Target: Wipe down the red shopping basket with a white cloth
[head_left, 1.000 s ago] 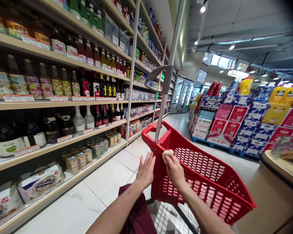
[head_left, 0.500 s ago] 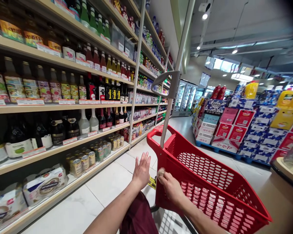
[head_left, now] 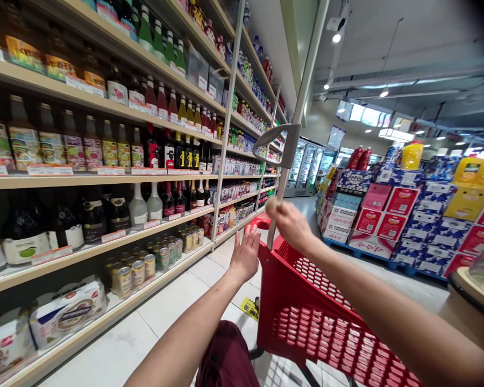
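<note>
A red plastic shopping cart (head_left: 302,328) stands in front of me, with a grey pole (head_left: 281,183) rising at its handle end. My left hand (head_left: 245,258) has its fingers stretched out, and the fingertips are at the red handle (head_left: 261,222); whether they press on it I cannot tell. My right hand (head_left: 292,223) is closed on a small beige crumpled wad, perhaps cloth (head_left: 272,207), held beside the pole just above the handle. A grey loop-shaped holder (head_left: 288,146) is fixed to the pole above both hands.
Shelves of bottles (head_left: 92,148) and cans (head_left: 137,273) line the left side. Stacked drink boxes (head_left: 401,201) stand on a blue pallet at the right. A round beige stand (head_left: 474,298) is near the right edge. A yellow floor sticker (head_left: 250,307) lies by the cart.
My right hand has moved up with the wad, from the cart's end panel to beside the pole. My left hand has moved up and slightly right to the handle.
</note>
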`<state>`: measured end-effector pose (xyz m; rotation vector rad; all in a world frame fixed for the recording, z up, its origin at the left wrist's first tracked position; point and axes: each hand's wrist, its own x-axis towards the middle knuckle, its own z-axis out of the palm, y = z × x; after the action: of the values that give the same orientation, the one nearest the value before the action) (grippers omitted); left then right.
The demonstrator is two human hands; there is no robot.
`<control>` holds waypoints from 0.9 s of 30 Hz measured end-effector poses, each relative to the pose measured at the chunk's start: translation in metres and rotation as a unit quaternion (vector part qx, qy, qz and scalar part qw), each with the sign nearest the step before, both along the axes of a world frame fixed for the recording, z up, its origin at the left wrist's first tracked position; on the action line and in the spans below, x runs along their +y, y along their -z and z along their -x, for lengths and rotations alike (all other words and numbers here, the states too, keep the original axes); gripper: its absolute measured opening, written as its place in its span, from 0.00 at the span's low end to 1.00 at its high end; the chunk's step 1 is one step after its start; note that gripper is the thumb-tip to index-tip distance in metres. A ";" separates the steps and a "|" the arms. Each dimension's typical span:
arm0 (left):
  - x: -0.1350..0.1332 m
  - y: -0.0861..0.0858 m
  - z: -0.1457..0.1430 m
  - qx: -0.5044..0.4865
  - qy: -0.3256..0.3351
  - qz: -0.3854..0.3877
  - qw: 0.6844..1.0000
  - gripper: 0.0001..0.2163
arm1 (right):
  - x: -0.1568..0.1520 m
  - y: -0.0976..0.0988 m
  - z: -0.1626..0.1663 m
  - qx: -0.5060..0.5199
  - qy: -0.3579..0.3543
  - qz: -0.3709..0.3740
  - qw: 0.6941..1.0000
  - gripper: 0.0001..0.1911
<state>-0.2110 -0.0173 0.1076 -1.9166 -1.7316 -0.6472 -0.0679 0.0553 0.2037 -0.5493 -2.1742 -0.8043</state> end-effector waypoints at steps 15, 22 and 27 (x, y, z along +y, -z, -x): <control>-0.006 -0.015 -0.007 0.023 -0.006 0.018 1.000 0.32 | -0.005 0.018 -0.016 -0.028 -0.029 0.099 0.994 0.18; 0.001 -0.006 -0.025 0.032 0.013 -0.012 0.999 0.34 | -0.013 0.076 -0.007 0.205 0.050 0.206 0.956 0.21; 0.004 0.020 -0.046 0.060 0.051 0.014 0.997 0.31 | -0.029 0.136 -0.021 0.199 0.158 0.290 0.923 0.23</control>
<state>-0.1646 -0.0129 0.0877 -2.0301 -1.5860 -0.5353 -0.0469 0.0266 0.0673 -1.2702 -1.9376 -0.1501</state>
